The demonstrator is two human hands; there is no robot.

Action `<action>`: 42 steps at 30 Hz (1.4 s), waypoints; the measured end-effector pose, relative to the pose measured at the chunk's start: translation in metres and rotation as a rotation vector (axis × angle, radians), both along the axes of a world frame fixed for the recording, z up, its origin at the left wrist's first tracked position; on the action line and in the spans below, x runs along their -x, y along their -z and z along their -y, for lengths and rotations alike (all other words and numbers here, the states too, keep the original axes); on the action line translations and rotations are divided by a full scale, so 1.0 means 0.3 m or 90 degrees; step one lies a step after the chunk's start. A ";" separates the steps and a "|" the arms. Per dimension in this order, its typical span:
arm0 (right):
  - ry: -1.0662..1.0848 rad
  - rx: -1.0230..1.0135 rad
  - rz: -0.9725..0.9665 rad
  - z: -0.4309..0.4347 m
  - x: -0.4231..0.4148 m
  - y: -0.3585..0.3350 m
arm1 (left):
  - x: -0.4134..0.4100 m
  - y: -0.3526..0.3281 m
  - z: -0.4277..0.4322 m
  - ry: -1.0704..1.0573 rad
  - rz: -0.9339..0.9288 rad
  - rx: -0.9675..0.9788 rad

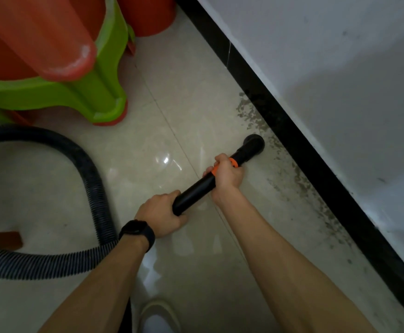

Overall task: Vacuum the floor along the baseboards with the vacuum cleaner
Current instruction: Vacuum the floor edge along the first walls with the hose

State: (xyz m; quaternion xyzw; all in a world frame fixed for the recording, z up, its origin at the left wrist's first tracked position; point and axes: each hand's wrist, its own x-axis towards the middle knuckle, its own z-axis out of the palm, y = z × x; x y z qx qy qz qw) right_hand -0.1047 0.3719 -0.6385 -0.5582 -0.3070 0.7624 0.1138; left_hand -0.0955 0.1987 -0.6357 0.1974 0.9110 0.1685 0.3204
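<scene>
Down low, black vacuum wand (197, 188) with orange collar, left hand (162, 216) and right hand (226, 175) both gripping it, nozzle beside baseboard (299, 138).

Glossy tiled floor (184, 97), ribbed hose (95, 188) (plastic), smooth matt black wand (196, 191)

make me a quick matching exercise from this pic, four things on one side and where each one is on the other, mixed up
1 vacuum tube
2 ribbed hose
3 green stool
4 watch

a on the left wrist
b looped on the floor, left side
c standing at upper left
d gripped by left hand and right hand

Pairs: 1-d, 2-b, 3-c, 4-a
</scene>
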 end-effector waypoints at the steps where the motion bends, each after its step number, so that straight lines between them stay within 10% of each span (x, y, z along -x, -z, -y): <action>1: -0.018 0.002 -0.003 -0.001 0.026 -0.008 | 0.010 -0.001 -0.003 -0.014 -0.003 -0.001; 23: -0.181 -0.054 -0.027 -0.154 0.305 0.030 | 0.164 0.083 -0.174 -0.136 -0.015 -0.084; 42: -0.411 -0.287 0.044 -0.189 0.538 -0.006 | 0.325 0.077 -0.272 -0.440 0.232 -0.251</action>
